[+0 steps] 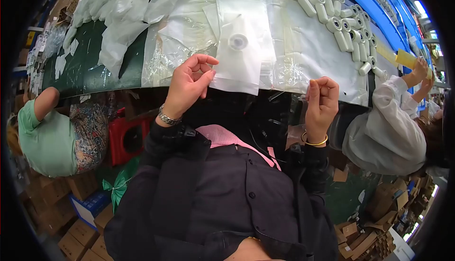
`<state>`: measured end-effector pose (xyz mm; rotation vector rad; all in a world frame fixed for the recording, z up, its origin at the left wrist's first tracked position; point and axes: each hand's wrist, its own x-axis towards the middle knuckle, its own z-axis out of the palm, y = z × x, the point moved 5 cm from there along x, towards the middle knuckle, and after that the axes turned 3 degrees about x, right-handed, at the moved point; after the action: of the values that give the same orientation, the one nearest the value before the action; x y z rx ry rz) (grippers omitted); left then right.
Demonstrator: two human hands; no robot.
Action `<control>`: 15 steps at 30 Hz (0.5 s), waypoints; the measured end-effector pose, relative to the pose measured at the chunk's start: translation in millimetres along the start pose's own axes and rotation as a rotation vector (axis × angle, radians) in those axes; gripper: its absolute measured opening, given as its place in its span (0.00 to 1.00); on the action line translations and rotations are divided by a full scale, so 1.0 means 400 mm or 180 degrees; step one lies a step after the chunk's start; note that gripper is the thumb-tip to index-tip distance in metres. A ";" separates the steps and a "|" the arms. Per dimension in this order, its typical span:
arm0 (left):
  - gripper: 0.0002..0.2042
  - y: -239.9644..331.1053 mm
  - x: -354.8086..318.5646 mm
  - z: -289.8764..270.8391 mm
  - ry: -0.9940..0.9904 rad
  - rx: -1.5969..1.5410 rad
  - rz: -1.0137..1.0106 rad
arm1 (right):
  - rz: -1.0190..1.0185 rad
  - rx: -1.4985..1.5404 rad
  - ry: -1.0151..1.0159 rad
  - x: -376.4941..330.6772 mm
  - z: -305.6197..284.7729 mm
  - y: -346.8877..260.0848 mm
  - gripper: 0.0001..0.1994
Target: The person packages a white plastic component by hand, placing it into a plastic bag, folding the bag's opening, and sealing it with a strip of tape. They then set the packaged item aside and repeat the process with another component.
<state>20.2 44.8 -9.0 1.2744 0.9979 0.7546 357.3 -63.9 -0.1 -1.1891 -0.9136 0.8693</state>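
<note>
A frosted white zip pouch (237,69) lies on a stack of similar pouches at the table's front edge. Inside it shows a pale device with a round head (238,42). My left hand (192,82) is at the pouch's lower left edge, its thumb and forefinger apart and their tips close to the plastic; whether they touch it I cannot tell. To the right of the pouch, my right hand (322,103) is raised at the table edge with curled fingers and the thumb against them. Anything pinched there is too small to make out.
White handheld devices with round heads (334,24) stand in rows at the right. Translucent bags (128,19) heap up at the left. A blue conveyor frame (365,0) runs behind. One co-worker (52,138) is at left, another (384,123) at right holding something yellow.
</note>
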 end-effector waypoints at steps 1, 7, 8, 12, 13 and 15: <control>0.16 0.003 -0.003 -0.008 -0.0021 0.0026 -0.0020 | -0.0297 -0.0984 0.0035 0.001 -0.007 -0.017 0.16; 0.19 0.046 -0.021 -0.046 0.0648 0.1163 0.0806 | -0.1960 -0.3160 -0.0123 0.001 0.106 -0.090 0.11; 0.19 0.052 -0.017 -0.042 0.0643 0.1168 0.0812 | -0.1961 -0.3159 -0.0114 0.002 0.124 -0.086 0.11; 0.23 0.132 -0.020 0.016 0.0710 0.2608 0.2479 | -0.2273 -0.3071 -0.0738 -0.002 0.207 -0.062 0.16; 0.23 0.126 -0.016 0.024 0.0609 0.2669 0.2522 | -0.2393 -0.3112 -0.0986 -0.004 0.225 -0.055 0.17; 0.23 0.110 -0.009 0.035 0.0409 0.2788 0.2605 | -0.2475 -0.3052 -0.1104 0.004 0.244 -0.047 0.16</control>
<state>34.6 43.3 34.8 2.5033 0.9216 1.0629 269.5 -29.4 31.4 -1.2925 -2.0309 -0.0608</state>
